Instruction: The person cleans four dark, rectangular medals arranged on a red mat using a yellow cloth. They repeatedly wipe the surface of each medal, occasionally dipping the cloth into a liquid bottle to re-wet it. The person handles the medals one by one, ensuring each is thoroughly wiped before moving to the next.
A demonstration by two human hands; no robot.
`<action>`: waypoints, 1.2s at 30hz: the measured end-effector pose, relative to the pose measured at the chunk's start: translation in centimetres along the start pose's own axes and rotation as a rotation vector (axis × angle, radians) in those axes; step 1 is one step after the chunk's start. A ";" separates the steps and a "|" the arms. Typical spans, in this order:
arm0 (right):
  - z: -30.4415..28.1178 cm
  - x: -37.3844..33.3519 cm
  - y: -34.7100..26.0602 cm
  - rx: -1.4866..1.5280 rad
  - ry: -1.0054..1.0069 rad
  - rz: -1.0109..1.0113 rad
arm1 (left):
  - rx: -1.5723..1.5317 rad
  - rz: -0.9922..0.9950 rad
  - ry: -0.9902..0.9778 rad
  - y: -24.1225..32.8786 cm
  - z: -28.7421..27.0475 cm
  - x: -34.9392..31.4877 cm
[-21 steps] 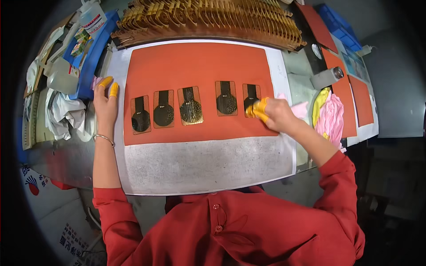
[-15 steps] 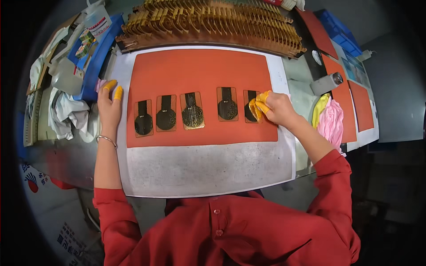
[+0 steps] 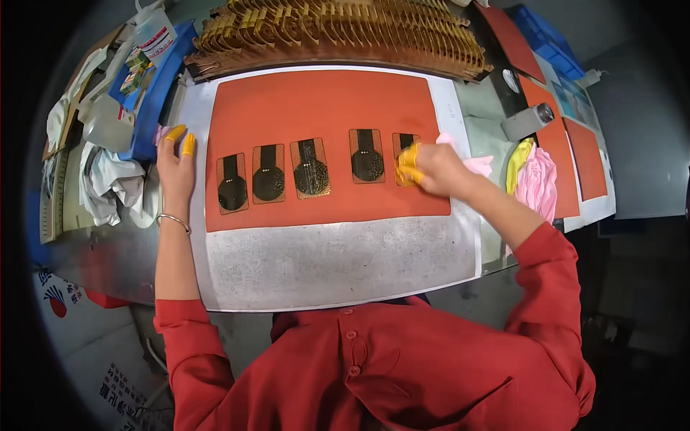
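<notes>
On the orange mat [image 3: 323,108], the right hand [image 3: 431,169] grips a pink cloth [image 3: 471,161]; the left hand [image 3: 176,169] lies flat, open.

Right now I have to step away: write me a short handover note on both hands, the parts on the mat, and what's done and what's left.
Left hand: open, flat on the left edge of the orange mat, yellow finger cots on.
Right hand: pressing a pink cloth on the rightmost flex circuit, which it mostly covers.
Four more flex circuits lie in the row to its left, uncovered.
Stack of gold circuit panels sits behind the mat.
Done: five pieces laid out.
Left: cannot tell which pieces are already wiped.
</notes>
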State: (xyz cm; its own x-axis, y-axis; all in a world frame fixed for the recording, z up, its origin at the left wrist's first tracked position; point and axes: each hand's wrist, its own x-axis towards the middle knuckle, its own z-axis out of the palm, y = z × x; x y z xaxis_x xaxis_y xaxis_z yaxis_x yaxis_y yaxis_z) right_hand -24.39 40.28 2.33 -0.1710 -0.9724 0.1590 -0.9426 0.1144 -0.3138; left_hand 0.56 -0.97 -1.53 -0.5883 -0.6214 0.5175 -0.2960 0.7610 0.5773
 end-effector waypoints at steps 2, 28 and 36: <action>-0.9 -0.9 -2.5 -0.014 -0.073 0.009 | 0.056 -0.001 -0.011 1.0 -0.4 0.2; -0.2 -2.5 -3.5 -0.063 0.089 0.221 | 0.056 0.014 -0.061 1.6 0.2 0.4; -1.1 -2.5 -4.9 -0.077 0.039 0.224 | 0.053 0.036 -0.030 0.8 0.2 0.1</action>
State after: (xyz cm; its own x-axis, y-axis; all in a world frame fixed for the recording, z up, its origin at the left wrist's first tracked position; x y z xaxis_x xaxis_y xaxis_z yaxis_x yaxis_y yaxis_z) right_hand -19.68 42.38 4.47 -0.3880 -0.9124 0.1303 -0.8986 0.3430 -0.2737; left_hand 0.13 -0.39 -1.19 -0.6215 -0.5882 0.5175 -0.3132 0.7920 0.5240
